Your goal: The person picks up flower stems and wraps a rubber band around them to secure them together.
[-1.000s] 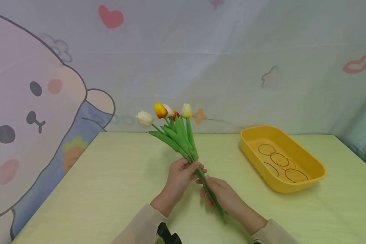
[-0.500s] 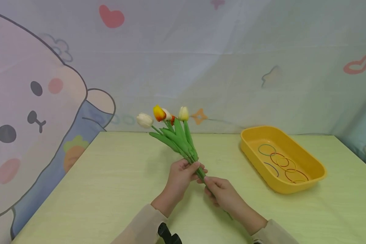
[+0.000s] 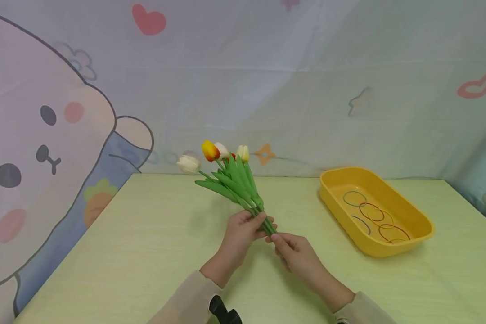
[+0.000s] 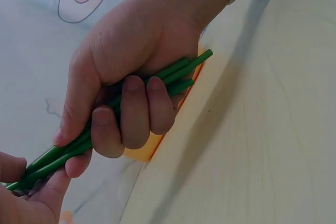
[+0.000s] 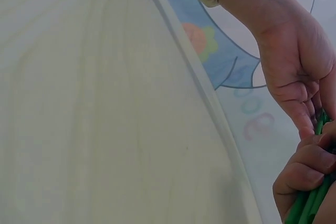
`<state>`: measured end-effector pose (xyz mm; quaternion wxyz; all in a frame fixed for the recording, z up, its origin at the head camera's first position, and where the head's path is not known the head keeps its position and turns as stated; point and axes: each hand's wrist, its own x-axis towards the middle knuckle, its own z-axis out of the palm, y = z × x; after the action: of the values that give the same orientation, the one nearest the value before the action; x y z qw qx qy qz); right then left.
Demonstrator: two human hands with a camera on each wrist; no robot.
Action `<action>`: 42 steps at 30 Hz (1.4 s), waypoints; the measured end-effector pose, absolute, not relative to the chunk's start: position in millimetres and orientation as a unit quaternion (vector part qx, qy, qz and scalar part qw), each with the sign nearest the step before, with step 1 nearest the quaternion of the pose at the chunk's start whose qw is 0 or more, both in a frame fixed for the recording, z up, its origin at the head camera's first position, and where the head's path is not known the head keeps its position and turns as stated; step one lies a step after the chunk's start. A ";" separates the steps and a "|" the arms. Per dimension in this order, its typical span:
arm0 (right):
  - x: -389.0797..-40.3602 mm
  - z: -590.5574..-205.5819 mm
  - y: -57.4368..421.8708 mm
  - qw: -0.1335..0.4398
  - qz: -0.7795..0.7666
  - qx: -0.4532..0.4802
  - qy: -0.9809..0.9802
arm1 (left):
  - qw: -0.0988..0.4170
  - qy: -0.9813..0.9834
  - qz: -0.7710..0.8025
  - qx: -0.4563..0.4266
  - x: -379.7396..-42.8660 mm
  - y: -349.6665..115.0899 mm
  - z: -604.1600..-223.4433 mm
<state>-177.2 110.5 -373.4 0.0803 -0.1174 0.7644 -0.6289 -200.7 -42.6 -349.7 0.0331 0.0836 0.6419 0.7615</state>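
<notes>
A small bunch of artificial tulips [image 3: 235,180], with white, pale yellow and orange-red heads, leans up to the left over the table. My left hand [image 3: 241,236] pinches the green stems just below the leaves. Lower down, close beside it, my right hand [image 3: 297,256] grips the stems too. In the left wrist view the right hand's [image 4: 136,72] fingers curl round the stems [image 4: 178,72], whose cut ends stick out past the palm. The right wrist view catches the left hand [image 5: 302,66] above and the right hand's [image 5: 302,174] curled fingers at the edge.
A yellow tray [image 3: 336,218] stands to the right, with several coloured rubber bands [image 3: 374,213] lying in it. The pale wooden table [image 3: 125,252] ends at a backdrop cloth [image 3: 243,90] printed with a cartoon animal and hearts.
The right hand's fingers have closed further round the lower stems, and the stem ends are now hidden behind it in the head view. The tulip heads have dipped slightly.
</notes>
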 end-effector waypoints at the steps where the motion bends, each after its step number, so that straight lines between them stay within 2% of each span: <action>1: -177.5 -373.9 110.6 0.078 -0.626 -0.120 0.767 | 0.034 0.644 0.760 0.082 -200.5 -42.6 -349.2; 23: -178.0 -377.1 111.1 0.057 -0.558 -0.174 0.809 | 0.015 0.681 0.729 0.064 -200.5 -42.0 -350.1; 42: -178.6 -379.3 110.5 0.069 -0.553 -0.154 0.816 | 0.009 0.730 0.682 0.050 -202.7 -44.8 -351.6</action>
<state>-178.6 110.5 -379.3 0.0690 -0.1542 0.8161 -0.5526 -202.7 -44.8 -351.6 0.0089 0.0499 0.7299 0.6816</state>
